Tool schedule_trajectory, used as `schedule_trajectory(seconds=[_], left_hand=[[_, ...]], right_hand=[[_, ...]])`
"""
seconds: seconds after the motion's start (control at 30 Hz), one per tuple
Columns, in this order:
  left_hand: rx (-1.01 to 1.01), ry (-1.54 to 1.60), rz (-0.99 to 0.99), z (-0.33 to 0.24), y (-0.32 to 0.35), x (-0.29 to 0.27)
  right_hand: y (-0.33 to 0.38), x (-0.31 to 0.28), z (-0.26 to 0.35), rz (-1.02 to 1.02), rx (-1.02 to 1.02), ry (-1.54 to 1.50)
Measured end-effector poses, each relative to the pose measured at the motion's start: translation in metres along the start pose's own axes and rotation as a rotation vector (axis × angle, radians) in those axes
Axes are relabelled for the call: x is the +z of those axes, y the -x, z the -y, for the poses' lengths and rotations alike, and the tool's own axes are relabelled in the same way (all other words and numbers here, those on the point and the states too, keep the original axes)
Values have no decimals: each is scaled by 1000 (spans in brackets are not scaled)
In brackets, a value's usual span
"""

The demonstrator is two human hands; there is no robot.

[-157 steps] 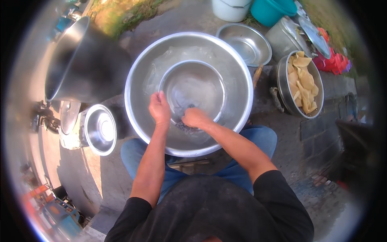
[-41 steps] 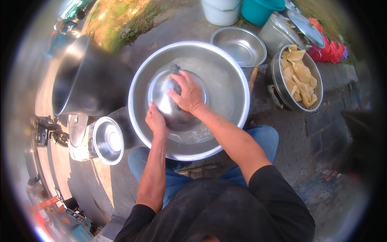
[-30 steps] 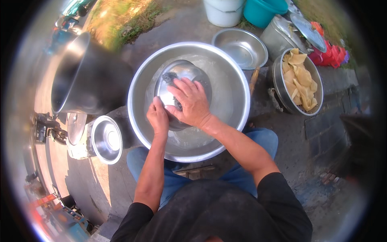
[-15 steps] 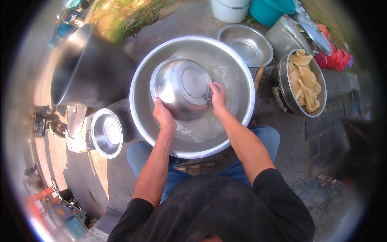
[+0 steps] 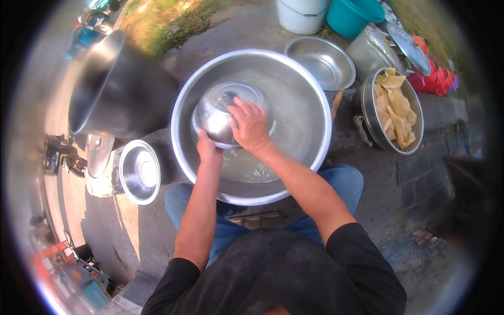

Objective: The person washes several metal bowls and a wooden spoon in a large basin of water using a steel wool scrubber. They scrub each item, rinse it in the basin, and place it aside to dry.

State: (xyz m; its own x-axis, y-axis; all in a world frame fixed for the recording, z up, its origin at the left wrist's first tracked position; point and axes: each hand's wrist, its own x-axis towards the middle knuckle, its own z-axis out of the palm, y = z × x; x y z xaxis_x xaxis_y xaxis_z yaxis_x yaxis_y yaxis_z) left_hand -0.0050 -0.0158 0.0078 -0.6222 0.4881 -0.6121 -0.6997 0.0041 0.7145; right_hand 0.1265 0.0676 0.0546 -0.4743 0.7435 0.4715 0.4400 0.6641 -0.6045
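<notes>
We've a wide round metal wash basin (image 5: 310,126) w/ cloudy water (image 5: 291,134); inside, bottom-up, our smooth metal bowl (image 5: 214,118), prob. light, stiff, slippery when wet, best held by rim; our left hand (image 5: 209,150) grips that rim, thumb outside, fingers hidden; our right hand's (image 5: 251,124) fingers stretch over a dark wiry scouring pad (image 5: 229,96) on its base, grip unclear.

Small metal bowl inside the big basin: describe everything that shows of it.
The bowl looks like shiny silver metal, round, with a circular outline on its base and a thin rim. It is upside down within the wide basin, left of centre; its inside is hidden. The left hand holds its near rim; the right hand lies over it, at a dark wad on its base.
</notes>
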Motion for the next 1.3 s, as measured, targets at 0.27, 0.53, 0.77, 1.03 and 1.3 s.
schedule_trajectory(seconds=[0.27,0.53,0.77,1.03,1.3], left_hand=[[-178,37,-205,43,-65,-41],[-269,-92,-260,62,-76,-31],[-434,69,69,70,-92,-44],[-148,204,231,62,-65,-12],[-271,600,268,48,-24,-11]], right_hand=[[54,-26,-121,124,839,-98],[50,-5,-138,-85,1102,-403],[6,-48,-64,43,1206,-1265],[-10,-23,31,461,316,-410],[67,37,-21,489,-107,-19]])
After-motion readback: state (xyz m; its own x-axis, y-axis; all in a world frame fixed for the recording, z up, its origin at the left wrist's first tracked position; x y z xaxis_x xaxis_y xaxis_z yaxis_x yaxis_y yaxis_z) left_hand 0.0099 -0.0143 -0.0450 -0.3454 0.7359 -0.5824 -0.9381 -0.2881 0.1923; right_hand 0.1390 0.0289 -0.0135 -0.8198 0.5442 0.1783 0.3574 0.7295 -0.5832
